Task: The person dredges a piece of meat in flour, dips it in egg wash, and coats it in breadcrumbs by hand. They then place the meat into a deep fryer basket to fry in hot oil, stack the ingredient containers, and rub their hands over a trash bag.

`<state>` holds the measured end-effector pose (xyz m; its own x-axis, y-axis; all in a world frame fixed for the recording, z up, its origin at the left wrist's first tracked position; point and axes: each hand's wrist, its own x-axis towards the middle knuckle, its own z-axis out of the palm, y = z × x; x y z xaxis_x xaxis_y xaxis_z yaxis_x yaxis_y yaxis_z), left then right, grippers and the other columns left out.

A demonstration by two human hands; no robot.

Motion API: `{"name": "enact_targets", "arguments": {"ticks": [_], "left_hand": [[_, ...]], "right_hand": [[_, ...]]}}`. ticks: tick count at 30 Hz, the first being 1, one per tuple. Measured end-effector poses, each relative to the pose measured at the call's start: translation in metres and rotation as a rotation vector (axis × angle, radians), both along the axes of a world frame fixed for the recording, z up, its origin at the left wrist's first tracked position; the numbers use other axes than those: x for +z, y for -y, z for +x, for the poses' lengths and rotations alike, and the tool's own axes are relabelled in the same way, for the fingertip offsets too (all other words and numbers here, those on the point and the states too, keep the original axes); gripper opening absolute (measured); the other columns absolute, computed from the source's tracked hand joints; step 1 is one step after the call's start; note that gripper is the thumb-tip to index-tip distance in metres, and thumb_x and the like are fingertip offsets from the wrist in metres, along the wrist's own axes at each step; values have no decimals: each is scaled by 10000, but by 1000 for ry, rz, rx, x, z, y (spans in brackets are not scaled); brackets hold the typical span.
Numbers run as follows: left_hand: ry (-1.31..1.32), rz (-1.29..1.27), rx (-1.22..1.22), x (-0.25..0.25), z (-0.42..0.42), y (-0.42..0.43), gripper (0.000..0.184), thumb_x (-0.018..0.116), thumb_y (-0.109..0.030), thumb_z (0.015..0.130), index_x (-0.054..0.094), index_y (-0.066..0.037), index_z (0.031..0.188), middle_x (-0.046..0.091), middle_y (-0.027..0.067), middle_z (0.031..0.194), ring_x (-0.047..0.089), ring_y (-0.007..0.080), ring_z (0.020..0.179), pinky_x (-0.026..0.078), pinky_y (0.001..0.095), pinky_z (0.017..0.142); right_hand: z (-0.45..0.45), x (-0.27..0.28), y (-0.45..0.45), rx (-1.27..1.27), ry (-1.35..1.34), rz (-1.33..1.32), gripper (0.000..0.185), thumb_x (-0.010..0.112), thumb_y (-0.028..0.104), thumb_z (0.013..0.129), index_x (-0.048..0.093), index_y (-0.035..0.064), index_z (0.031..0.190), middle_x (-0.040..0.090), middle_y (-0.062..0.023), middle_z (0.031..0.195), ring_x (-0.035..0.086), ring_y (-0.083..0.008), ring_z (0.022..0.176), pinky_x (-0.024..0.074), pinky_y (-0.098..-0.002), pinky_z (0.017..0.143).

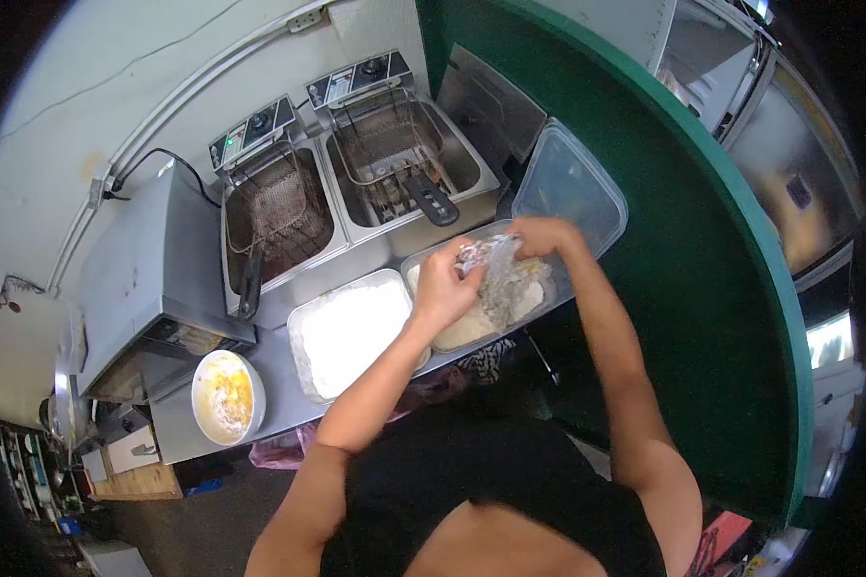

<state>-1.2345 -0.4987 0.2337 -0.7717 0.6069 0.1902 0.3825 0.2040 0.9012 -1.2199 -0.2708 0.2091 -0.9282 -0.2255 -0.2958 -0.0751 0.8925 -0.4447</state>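
- While the left hand (444,288) pinches its top, the clear plastic bag (498,277) looks crinkled, shiny.
- The right hand (546,235) touches it, grip hidden.
- Beige powder (466,330) lies below.

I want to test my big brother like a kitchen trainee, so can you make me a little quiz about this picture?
1. Which container is the clear plastic bag held at?
2. True or false: the white bowl on the far left of the counter has only white stuff in it.
3. Which hand is nearer the clear plastic lid by the green wall: a) the left hand, b) the right hand?

Key:
1. The tub of pale crumbs.
2. False; yellow shows in it too.
3. b.
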Motion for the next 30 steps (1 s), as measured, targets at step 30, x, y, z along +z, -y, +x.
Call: {"name": "enact_targets", "arguments": {"ticks": [30], "left_hand": [[-333,-772,11,-84,-76,25,312,513,-13,729,520,12,1040,581,252,940,596,397,872,493,458,751]], "right_hand": [[37,-77,111,68,-268,-164,400,615,8,683,590,19,1082,560,-188,1118,494,-329,1098,399,-410,933]]}}
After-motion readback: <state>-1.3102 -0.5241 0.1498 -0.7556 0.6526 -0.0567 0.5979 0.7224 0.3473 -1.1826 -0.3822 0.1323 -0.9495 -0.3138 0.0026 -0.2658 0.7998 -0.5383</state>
